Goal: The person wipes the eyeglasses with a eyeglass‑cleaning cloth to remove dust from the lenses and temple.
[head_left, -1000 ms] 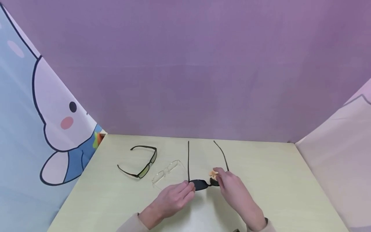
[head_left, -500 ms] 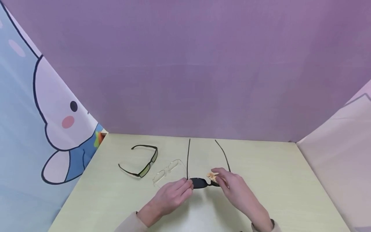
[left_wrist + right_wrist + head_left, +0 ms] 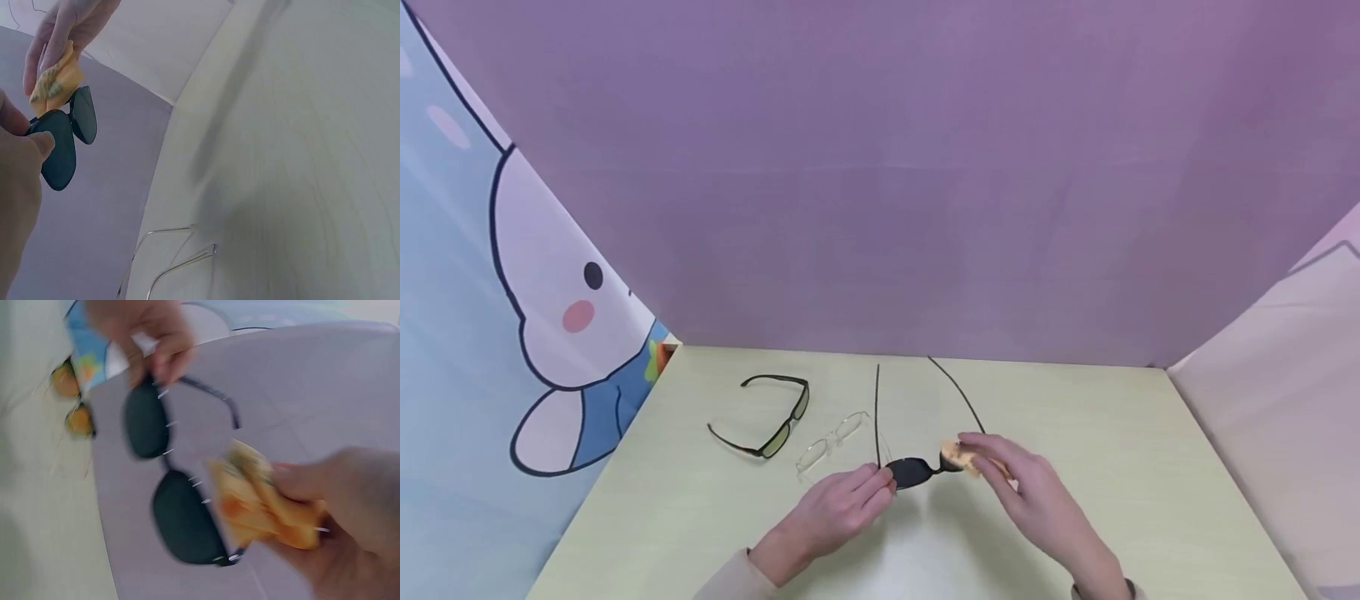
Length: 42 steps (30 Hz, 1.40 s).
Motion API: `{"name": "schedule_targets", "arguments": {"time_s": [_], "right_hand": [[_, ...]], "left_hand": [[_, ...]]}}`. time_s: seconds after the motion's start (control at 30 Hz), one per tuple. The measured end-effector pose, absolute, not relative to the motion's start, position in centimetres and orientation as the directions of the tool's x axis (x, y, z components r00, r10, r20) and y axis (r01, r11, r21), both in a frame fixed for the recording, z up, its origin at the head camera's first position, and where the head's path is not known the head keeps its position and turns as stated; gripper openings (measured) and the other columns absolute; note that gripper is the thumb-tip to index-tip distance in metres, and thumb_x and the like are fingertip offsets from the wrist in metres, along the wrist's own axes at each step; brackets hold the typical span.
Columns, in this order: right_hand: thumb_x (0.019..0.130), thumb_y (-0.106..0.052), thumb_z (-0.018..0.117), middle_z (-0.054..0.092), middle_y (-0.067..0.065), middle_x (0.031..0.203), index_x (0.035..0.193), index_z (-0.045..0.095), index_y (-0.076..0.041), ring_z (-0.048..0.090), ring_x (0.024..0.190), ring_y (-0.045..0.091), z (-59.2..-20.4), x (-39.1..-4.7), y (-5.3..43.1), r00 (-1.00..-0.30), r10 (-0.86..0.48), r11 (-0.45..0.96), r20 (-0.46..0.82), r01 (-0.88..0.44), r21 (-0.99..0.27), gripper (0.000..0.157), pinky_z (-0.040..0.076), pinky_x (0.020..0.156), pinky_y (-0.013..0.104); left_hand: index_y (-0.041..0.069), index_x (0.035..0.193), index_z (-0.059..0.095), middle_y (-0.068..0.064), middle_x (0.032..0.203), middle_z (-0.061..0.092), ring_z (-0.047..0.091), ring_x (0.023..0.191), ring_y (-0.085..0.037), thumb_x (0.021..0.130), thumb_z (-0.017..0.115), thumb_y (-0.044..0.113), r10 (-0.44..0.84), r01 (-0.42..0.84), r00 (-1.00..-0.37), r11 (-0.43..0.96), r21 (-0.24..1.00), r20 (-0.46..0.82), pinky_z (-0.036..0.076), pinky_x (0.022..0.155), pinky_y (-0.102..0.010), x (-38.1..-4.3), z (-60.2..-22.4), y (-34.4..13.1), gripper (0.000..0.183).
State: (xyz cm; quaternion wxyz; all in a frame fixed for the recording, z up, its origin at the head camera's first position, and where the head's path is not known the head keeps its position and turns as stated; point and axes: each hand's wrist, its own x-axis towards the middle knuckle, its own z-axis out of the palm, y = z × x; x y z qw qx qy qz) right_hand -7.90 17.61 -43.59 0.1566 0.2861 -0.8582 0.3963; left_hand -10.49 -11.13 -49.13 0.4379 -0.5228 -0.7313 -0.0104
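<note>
Dark-lensed sunglasses (image 3: 909, 472) are held above the table with both temples unfolded and pointing away. My left hand (image 3: 842, 512) pinches them at the left end, thumb on the lens in the left wrist view. An orange-yellow patterned cloth (image 3: 256, 500) is bunched between the thumb and fingers of my right hand (image 3: 1037, 500). In the head view the cloth covers part of the right lens. The right wrist view is blurred, with the cloth close beside the right lens (image 3: 187, 519); contact is hard to tell there.
Black-framed glasses (image 3: 777, 440) with greenish lenses lie unfolded at the left of the pale table (image 3: 1150, 467). Thin-rimmed clear glasses (image 3: 831, 443) lie between them and my left hand. A purple curtain (image 3: 925, 208) stands behind the table, with printed cloth at the sides.
The sunglasses have tilted and shifted slightly left, their temple tips swinging left. My right hand with the cloth has moved right, toward the outer end of the right lens.
</note>
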Motion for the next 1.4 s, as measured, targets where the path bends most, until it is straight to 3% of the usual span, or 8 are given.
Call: {"name": "schedule_targets", "arguments": {"time_s": [0.1,0.2,0.33,0.53,0.67,0.9,1.23,1.4], "right_hand": [[0.086,0.008,0.074,0.074,0.0,0.11,0.129,0.068,-0.011,0.068,0.09,0.009,-44.2,-8.0,16.9,-0.7,-0.356,0.607,0.619,-0.677,-0.417,0.047,0.055,0.075,0.018],[0.082,0.006,0.078,0.071,0.0,0.097,0.125,0.069,-0.01,0.059,0.076,0.005,-44.7,-8.1,16.3,-0.678,-0.375,0.673,0.632,-0.668,-0.317,0.047,0.05,0.063,0.018],[0.086,0.003,0.077,0.064,-0.004,0.081,0.122,0.069,-0.01,0.046,0.065,0.001,-45.4,-8.2,15.7,-0.775,-0.351,0.748,0.526,-0.57,-0.341,0.039,0.043,0.054,0.02],[0.09,0.003,0.074,0.063,-0.003,0.077,0.121,0.069,-0.008,0.05,0.063,0.005,-46.0,-8.3,14.9,-0.869,-0.3,0.795,0.393,-0.456,-0.4,0.033,0.046,0.054,0.025],[0.092,0.004,0.072,0.055,-0.01,0.072,0.122,0.07,-0.01,0.041,0.062,0.0,-45.8,-8.3,14.9,-0.875,-0.285,0.736,0.392,-0.462,-0.495,0.034,0.042,0.055,0.021],[0.096,0.005,0.066,0.075,0.003,0.118,0.124,0.07,-0.01,0.073,0.101,0.017,-45.9,-8.0,15.8,-0.858,-0.237,0.548,0.456,-0.506,-0.666,0.032,0.061,0.076,0.028],[0.089,0.023,0.058,0.073,0.007,0.104,0.118,0.072,-0.001,0.065,0.093,0.004,-47.3,-7.6,16.0,-0.702,-0.019,0.382,0.712,-0.663,-0.644,0.04,0.052,0.081,0.012],[0.089,0.028,0.05,0.07,0.008,0.103,0.115,0.067,0.012,0.062,0.092,0.006,-47.9,-7.5,15.7,-0.645,0.12,0.285,0.755,-0.706,-0.648,0.035,0.052,0.08,0.012]], "left_hand": [[0.009,0.098,0.07,-0.002,0.102,0.074,0.066,0.091,-0.013,0.108,0.041,0.0,0.754,0.767,-0.066,0.457,-0.45,0.654,0.057,0.076,-0.015,-10.5,-48.9,-10.9,0.032],[0.009,0.097,0.071,-0.002,0.102,0.075,0.067,0.092,-0.014,0.108,0.042,0.0,0.761,0.755,-0.03,0.442,-0.485,0.648,0.058,0.078,-0.016,-10.4,-48.7,-10.8,0.032],[0.01,0.095,0.071,-0.003,0.103,0.075,0.068,0.092,-0.015,0.107,0.044,0.001,0.776,0.741,0.019,0.412,-0.53,0.63,0.058,0.08,-0.016,-10.4,-48.7,-10.5,0.032],[0.011,0.094,0.07,-0.003,0.103,0.074,0.068,0.092,-0.014,0.107,0.044,0.001,0.784,0.742,0.032,0.397,-0.54,0.62,0.057,0.08,-0.014,-10.3,-49.0,-10.1,0.03],[0.011,0.095,0.07,-0.002,0.103,0.074,0.067,0.094,-0.014,0.108,0.043,0.002,0.777,0.748,-0.01,0.424,-0.511,0.629,0.057,0.081,-0.015,-10.2,-48.9,-10.0,0.031],[0.008,0.097,0.07,-0.002,0.102,0.074,0.066,0.092,-0.013,0.109,0.036,0.001,0.753,0.772,-0.083,0.463,-0.436,0.652,0.057,0.08,-0.016,-10.2,-49.5,-10.5,0.037],[0.004,0.097,0.066,-0.004,0.098,0.07,0.064,0.085,-0.013,0.11,0.038,0.005,0.648,0.82,-0.192,0.518,-0.242,0.737,0.055,0.074,-0.013,-10.3,-49.4,-10.5,0.031],[0.003,0.094,0.061,-0.004,0.095,0.067,0.061,0.081,-0.013,0.108,0.05,0.015,0.491,0.841,-0.319,0.541,0.004,0.81,0.054,0.075,-0.013,-10.1,-49.2,-10.1,0.022]]}}
